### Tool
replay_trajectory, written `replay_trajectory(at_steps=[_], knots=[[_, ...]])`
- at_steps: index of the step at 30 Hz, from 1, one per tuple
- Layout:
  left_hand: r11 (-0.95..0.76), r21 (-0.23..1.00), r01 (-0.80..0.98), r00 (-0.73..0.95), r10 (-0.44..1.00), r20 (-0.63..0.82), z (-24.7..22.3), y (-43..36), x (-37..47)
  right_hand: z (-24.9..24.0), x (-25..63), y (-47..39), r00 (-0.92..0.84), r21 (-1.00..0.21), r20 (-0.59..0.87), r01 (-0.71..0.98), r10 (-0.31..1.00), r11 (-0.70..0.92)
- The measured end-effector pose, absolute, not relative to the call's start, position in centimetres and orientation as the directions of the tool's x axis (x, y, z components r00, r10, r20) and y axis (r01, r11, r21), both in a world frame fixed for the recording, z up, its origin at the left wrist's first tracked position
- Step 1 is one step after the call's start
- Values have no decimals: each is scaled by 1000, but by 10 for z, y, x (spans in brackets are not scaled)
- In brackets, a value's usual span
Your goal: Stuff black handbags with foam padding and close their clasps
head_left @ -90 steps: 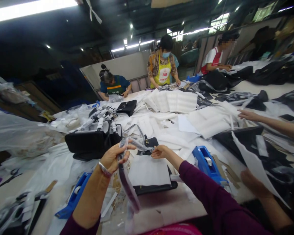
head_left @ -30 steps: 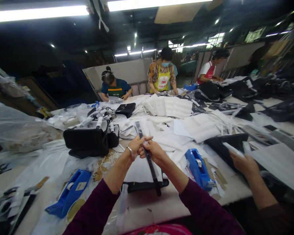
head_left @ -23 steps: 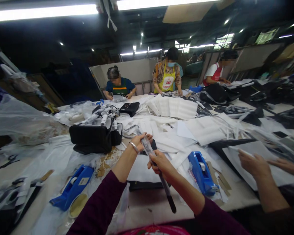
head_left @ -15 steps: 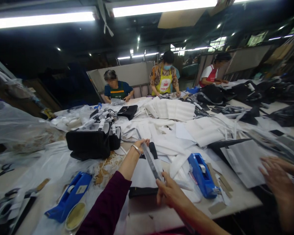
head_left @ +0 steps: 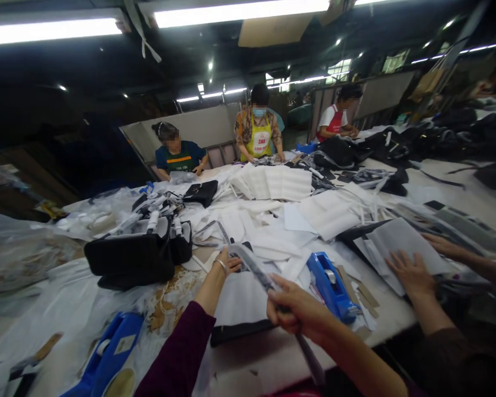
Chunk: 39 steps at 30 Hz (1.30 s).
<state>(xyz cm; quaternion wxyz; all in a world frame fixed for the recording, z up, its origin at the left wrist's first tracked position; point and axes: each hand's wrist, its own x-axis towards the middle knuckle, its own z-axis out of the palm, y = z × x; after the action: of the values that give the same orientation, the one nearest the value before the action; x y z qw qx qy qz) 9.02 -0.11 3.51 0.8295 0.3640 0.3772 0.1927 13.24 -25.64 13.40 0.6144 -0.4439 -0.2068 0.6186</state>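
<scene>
A long grey strap [head_left: 254, 268], apparently wrapped in clear film, slants across the middle. My right hand [head_left: 291, 303] is closed round it, and its lower end hangs down towards the table edge. My left hand [head_left: 228, 261], with a bracelet at the wrist, is at the strap's upper end, over the top of a black bag; its fingers are partly hidden, and whether it grips anything is unclear. Below both hands lies the black bag [head_left: 243, 330] with a white foam sheet [head_left: 240, 298] over it.
Blue tape dispensers stand right [head_left: 334, 289] and lower left [head_left: 107, 355]. A black bag [head_left: 130, 256] sits left. White foam sheets [head_left: 268, 184] are piled beyond. At right, a neighbour's hands [head_left: 413, 275] press on sheets. Three people work across the table.
The view has shifted right. My right hand has drawn the strap up and nearer, and its lower end now swings below. The neighbour's hands have come down on the white sheets.
</scene>
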Motion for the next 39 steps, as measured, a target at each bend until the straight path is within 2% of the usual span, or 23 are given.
replay_trajectory(at_steps=[3,7,9,13,17,20,24,26,29,31,33,36,39], knots=[[661,745,91,603,559,-570,50,-15,77,131,157,-212,274,-805,-220,-592,936,-16],[591,785,187,831,332,-447,89,-46,61,117,172,-150,380,-799,-187,-596,906,86],[579,798,169,869,295,-397,103,-55,54,110,174,-126,412,-803,-179,-585,894,109],[547,825,140,829,392,-400,110,-57,45,100,172,-95,435,-820,-164,-559,885,123],[487,853,186,761,477,-438,100,-54,51,98,168,-75,443,-863,-130,-491,887,118],[455,875,169,722,547,-424,93,-47,60,104,173,-76,486,-927,-94,-362,869,102],[416,908,52,664,665,-343,97,-30,65,113,176,-114,658,-980,-16,-159,753,118],[406,914,-20,630,715,-304,102,-22,66,107,167,-141,595,-971,-65,-221,801,86],[411,904,-115,608,749,-263,110,-18,69,86,148,-168,350,-872,-302,-476,887,-109],[407,899,-161,600,763,-239,111,-22,72,71,143,-168,260,-760,-426,-622,866,-187],[392,902,-181,596,774,-217,109,-28,74,63,147,-157,256,-670,-490,-722,834,-172],[390,906,-163,612,760,-217,106,-38,73,67,164,-136,323,-650,-518,-750,792,-119],[421,898,-129,635,730,-252,107,-43,68,78,174,-124,419,-805,-434,-578,798,-134]])
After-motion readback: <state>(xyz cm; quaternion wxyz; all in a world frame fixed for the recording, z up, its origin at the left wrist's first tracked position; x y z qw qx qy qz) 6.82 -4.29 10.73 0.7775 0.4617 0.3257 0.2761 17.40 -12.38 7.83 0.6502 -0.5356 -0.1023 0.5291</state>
